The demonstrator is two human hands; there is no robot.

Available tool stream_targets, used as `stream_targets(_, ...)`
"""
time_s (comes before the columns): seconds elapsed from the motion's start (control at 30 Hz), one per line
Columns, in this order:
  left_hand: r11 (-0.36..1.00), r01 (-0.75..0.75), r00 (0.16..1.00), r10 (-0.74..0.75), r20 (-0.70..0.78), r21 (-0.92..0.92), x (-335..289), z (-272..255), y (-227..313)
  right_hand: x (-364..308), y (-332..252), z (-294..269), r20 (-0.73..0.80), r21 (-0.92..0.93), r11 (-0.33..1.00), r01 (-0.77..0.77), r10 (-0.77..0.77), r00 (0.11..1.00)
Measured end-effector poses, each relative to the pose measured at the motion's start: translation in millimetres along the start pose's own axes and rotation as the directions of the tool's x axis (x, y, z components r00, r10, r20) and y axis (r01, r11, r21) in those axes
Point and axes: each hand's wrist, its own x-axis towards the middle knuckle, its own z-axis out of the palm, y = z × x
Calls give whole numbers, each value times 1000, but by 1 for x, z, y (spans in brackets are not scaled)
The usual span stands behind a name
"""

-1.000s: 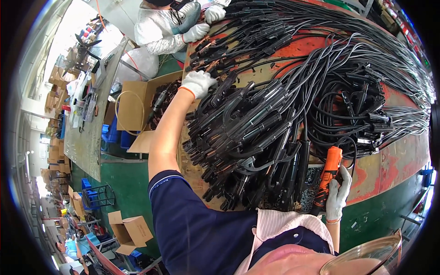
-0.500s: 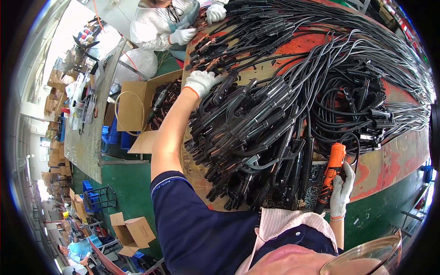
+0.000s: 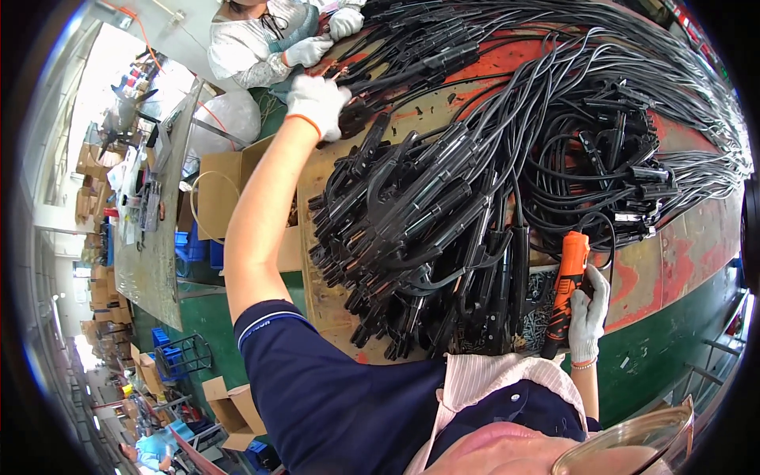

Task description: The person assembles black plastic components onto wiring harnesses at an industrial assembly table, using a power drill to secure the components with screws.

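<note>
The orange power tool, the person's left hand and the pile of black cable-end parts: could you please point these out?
Orange power tool (image 3: pixel 566 289), head view: the middle of its casing.
Left hand (image 3: pixel 317 104), head view: its gloved middle.
Pile of black cable-end parts (image 3: pixel 419 226), head view: about its middle.

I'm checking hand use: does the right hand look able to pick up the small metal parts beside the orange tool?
Probably not: the right hand is holding the orange tool, which lies between it and the small metal parts.
</note>
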Motion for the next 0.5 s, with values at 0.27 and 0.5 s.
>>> stream_targets(0.27, 913, -35, 878, -166, -450, -406, -21, -116, -5, 35, -16, -22, -122, -15, 979, 203, -204, 971)
stream_targets(0.5, 838, -307, 637, -171, -752, -450, -61, -197, 47, 269, -69, 0, -64, -281, 861, 425, -459, 886)
